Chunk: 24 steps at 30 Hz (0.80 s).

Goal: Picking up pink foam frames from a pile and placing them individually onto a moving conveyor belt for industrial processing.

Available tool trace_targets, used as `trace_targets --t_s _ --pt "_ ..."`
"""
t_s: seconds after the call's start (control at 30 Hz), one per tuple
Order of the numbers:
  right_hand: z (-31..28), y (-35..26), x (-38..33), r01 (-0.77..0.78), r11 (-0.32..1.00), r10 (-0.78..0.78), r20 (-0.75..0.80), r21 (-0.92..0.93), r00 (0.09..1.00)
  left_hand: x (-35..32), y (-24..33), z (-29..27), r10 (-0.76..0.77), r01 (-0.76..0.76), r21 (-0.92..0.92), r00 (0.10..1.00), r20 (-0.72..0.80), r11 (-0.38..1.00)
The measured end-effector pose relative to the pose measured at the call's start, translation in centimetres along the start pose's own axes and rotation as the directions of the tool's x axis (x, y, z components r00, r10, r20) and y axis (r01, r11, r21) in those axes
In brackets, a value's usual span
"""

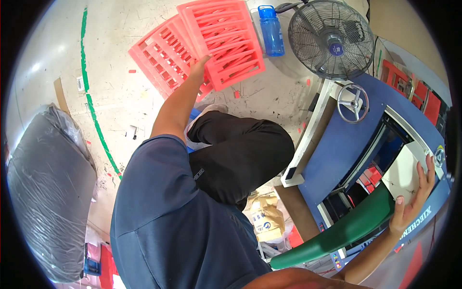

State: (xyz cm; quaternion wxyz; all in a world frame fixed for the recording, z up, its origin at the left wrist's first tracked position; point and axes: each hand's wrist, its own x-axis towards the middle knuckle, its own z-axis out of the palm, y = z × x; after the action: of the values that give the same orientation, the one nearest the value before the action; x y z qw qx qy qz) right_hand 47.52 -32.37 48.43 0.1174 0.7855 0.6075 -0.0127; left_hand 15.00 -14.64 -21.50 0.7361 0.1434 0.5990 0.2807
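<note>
On the pale floor (108,43), two pink crates (222,36) overlap; my left hand (199,69) meets them, though I can't tell its grip. My right hand (410,206) spreads open-fingered beside the blue machine's (332,144) green piece (346,230).

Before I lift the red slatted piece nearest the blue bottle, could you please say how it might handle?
The red slatted piece is probably light for its size, given its many gaps. Its straight edges suggest some stiffness. Its broad, angular outline makes rolling unlikely.
</note>
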Motion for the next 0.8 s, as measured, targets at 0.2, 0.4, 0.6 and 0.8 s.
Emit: trace_targets --t_s 0.2,0.4,0.6,0.8 --pt "-0.3 0.2 -0.5 -0.013 1.000 0.013 0.012 -0.018 1.000 1.3 0.5 4.0 0.114 -0.106 0.132 0.992 -0.055 0.986" --pt "-0.3 0.4 -0.2 0.000 1.000 0.000 0.014 -0.013 1.000 1.2 1.1 4.0 0.075 -0.076 -0.002 0.994 -0.081 0.997" --pt "-0.6 -0.1 -0.6 -0.010 1.000 0.010 0.007 -0.004 1.000 -4.4 4.6 -0.3 0.065 -0.058 -0.093 0.995 0.079 0.994" --pt "-0.5 -0.1 -0.3 -0.003 1.000 0.003 0.017 0.017 1.000 -7.7 7.4 -6.5 -0.040 0.056 -0.078 0.980 0.194 0.995"
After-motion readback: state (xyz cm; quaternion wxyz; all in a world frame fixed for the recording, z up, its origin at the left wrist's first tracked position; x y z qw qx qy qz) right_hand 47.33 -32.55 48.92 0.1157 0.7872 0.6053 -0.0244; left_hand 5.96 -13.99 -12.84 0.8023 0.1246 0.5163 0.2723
